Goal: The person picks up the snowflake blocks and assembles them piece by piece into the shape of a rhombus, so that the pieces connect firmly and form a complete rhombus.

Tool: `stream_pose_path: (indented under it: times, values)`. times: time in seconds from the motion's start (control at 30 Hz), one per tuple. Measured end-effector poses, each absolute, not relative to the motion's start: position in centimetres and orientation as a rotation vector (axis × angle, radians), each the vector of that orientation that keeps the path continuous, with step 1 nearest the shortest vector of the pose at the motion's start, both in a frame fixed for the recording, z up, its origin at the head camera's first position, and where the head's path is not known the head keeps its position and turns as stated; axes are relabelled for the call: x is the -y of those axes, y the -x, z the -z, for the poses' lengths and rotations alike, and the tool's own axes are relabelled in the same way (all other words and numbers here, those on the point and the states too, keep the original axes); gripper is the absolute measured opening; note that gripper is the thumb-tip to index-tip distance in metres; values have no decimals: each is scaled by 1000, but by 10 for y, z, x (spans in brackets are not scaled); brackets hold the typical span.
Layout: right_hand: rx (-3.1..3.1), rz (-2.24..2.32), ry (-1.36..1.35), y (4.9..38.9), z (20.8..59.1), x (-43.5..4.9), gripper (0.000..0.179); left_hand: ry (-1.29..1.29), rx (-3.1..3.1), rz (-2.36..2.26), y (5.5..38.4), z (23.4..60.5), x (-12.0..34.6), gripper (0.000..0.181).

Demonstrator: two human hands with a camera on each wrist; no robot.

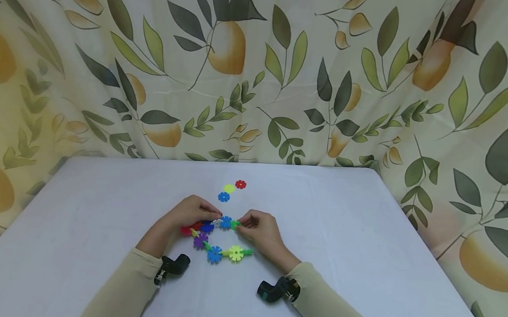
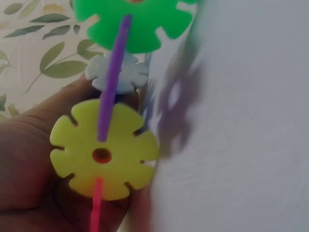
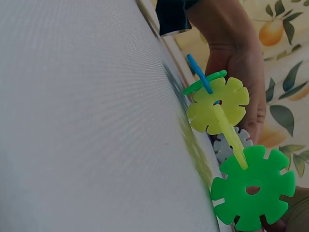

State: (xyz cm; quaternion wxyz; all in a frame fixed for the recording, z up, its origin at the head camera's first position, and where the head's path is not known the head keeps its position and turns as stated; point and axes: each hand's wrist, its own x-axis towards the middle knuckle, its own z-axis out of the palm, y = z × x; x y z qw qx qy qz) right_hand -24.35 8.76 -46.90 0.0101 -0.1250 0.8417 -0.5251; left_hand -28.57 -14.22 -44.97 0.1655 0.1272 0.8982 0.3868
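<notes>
My left hand [image 1: 191, 212] pinches the multicoloured notched-plastic-disc chain [image 1: 214, 255] at 12 o'clock, right hand [image 1: 261, 231] at 1. Loose red, yellow, blue plastic discs [image 1: 229, 189] lie beyond at 12.

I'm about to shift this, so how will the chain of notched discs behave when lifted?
The chain probably lifts light, since its discs look thin. It may sag or twist, as neighbours join only near their edges. A tug might separate them: they only slot together.
</notes>
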Motion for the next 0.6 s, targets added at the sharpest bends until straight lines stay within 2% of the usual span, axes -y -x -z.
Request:
stream_pose_path:
  times: [0.6]
  values:
    - [-2655, 1620, 421, 244, 469, -87, 8, -239, -2553, -1158, 282, 448, 132, 15]
